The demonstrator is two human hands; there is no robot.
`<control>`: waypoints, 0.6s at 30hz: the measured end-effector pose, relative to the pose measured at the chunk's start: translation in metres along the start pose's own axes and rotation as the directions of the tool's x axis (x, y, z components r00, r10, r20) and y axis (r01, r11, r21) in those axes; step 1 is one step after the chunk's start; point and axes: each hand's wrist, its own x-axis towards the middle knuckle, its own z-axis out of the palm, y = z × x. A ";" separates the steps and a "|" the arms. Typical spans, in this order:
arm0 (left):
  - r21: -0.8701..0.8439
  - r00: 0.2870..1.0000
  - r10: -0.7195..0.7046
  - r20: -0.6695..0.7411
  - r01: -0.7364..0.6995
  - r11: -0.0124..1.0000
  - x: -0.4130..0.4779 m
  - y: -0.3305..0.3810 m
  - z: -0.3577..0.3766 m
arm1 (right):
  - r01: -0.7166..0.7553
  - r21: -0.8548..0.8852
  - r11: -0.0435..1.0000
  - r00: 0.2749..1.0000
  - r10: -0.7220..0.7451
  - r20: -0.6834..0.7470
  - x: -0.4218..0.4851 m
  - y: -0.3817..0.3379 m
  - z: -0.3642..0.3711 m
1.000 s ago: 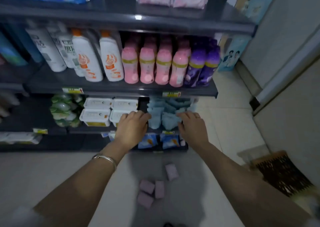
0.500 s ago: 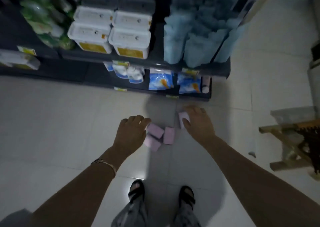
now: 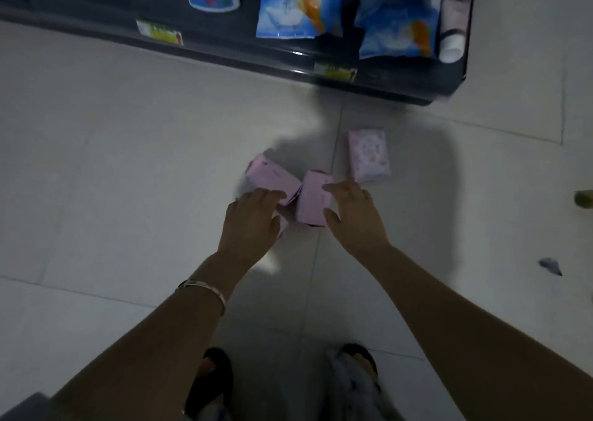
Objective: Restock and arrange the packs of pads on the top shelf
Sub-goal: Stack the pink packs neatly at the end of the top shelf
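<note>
Writing: none legible. Two yellow-green price tags (image 3: 159, 31) on the bottom shelf (image 3: 224, 53) edge, far beyond both hands, carry print too blurred to read; the blue packets (image 3: 287, 3) above them show an orange figure, brand indistinct.

Left hand (image 3: 253, 218): palm down, fingers stretched over the near end of the left pink pack (image 3: 272, 180), thumb apart; a further pack edge (image 3: 283, 229) shows just under its thumb side. Bracelet (image 3: 202, 287) on that wrist.

Right hand (image 3: 356, 221): fingers spread and laid on the middle pink pack (image 3: 313, 202), thumb against its near right corner, not closed round it.

The two pink packs touch between the hands, on the floor (image 3: 128, 164). A paler patterned pack (image 3: 369, 156) lies just beyond the right fingertips, apart from them.

Change from half a second ago: the right hand was then on the paler pack and has moved inward to the middle one; the left hand, then beside the group, now lies on it
</note>
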 end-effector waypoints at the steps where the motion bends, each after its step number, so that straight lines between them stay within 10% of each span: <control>1: -0.002 1.000 -0.001 -0.005 0.001 1.000 0.005 -0.008 0.013 | 0.003 0.002 1.000 1.000 -0.003 -0.014 0.009 0.006 0.013; 9: 0.084 0.995 0.072 -0.070 -0.066 0.994 0.078 -0.055 0.074 | 0.067 -0.014 0.998 0.986 -0.068 -0.155 0.084 0.042 0.070; 18: 0.105 0.877 0.138 0.460 -0.207 0.973 0.116 -0.075 0.068 | 0.143 -0.162 0.976 0.989 -0.146 -0.011 0.128 0.053 0.077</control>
